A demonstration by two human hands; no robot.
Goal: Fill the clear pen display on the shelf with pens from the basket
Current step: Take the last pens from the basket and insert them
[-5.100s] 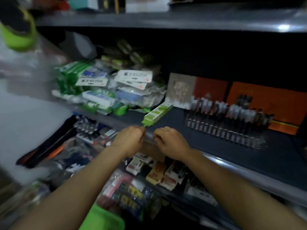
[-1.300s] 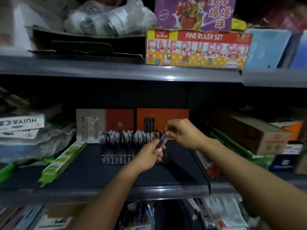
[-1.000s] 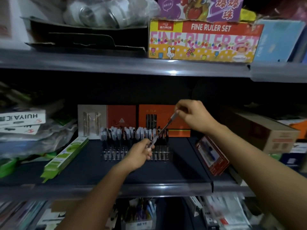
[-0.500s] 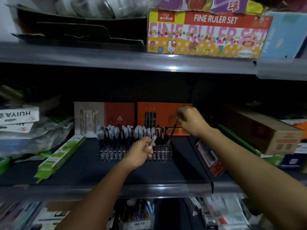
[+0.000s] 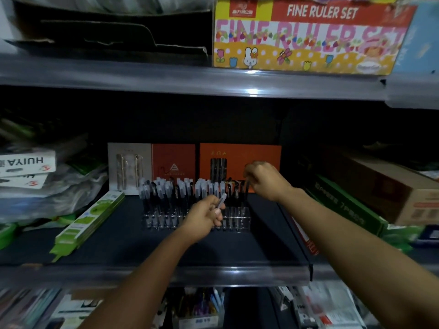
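While right hand (image 5: 266, 181) pinches pen (image 5: 247, 191) | over pen display (image 5: 237, 217) | left hand (image 5: 204, 217) grips pens (image 5: 222, 200)

The one camera sits on my head, close in, facing forward and slightly down at the shelf (image 5: 152, 271) beyond my right hand (image 5: 263, 181) and left hand (image 5: 204, 217).

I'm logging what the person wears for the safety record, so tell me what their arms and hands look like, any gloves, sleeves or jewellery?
Both forearms are bare as far as the frame shows, with no sleeves in view. The left hand and right hand wear no gloves; no watch, ring or bracelet is visible.
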